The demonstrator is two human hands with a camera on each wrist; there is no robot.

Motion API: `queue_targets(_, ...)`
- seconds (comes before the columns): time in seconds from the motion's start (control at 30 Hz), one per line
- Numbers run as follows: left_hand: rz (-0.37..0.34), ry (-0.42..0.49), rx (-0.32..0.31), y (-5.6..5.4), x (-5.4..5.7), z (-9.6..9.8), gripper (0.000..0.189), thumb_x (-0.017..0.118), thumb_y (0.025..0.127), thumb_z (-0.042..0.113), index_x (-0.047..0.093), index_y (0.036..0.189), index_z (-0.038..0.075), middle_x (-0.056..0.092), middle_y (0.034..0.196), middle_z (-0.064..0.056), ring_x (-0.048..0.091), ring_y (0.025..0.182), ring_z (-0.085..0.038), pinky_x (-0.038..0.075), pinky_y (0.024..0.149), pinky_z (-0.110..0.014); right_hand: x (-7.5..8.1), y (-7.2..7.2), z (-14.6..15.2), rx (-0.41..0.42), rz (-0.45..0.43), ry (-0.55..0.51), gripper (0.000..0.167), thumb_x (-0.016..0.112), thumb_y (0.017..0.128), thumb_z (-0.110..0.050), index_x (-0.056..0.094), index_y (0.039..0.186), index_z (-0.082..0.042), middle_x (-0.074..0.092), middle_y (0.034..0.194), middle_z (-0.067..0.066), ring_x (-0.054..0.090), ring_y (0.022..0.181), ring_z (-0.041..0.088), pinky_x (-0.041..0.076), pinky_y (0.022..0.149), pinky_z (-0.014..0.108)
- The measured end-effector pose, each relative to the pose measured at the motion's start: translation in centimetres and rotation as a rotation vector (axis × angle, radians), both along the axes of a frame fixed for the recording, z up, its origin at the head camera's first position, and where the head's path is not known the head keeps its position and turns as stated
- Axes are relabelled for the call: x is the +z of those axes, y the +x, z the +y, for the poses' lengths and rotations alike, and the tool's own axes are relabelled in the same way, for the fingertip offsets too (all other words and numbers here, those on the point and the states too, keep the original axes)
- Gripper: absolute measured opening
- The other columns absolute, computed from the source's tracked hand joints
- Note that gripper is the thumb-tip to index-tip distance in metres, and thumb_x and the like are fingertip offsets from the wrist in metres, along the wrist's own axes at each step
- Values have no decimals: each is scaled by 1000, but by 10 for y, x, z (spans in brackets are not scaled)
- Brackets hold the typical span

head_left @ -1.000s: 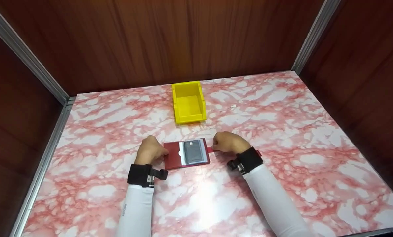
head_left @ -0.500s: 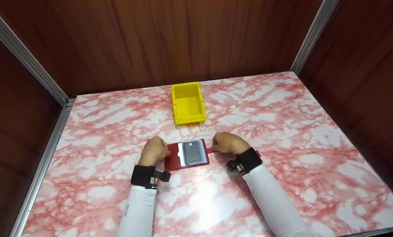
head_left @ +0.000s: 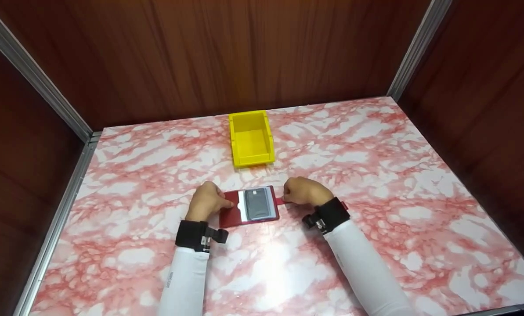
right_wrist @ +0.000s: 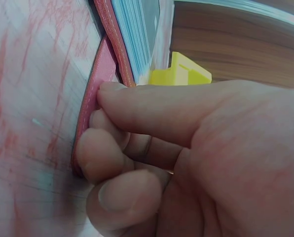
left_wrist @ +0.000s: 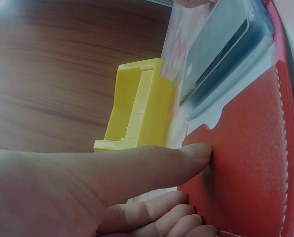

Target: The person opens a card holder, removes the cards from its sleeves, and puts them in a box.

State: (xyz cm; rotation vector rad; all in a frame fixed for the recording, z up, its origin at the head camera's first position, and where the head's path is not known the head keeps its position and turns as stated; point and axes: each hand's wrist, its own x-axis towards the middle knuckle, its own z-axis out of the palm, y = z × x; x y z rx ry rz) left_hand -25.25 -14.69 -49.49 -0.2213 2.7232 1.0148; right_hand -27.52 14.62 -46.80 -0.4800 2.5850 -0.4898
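We see the red wallet lying open on the marbled tabletop, well in from the side edges, between the left hand and the right hand. At its left edge the left hand pinches the cover, thumb pressed on the inner face and the other fingers curled at the rim. Off the opposite edge, the right hand clamps the strap between thumb and forefinger. We have a stretch of tabletop between the wallet and the yellow bin, which stands near the far edge, below the back wall; wider stretches run outward past both wrists. The wallet looks like smooth leather, with pale stitching along its border and a rounded notch in the inner pocket. Its right half carries a stack of clear bluish sleeves, a dark grey card uppermost. We read the bin as glossy plastic, low at its front lip, and the wall as streaked brown wood grain.
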Motion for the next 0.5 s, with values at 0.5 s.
queue_targets(0.5,7,-24,11,14,21,12,27,90,86,20,69,90,4,63,85,-6,59,80,-24,45,69,-31,-4,1,0,31,71,9,15,71,101,-21,75,95,-9,63,78,1,55,70,18,43,64,29)
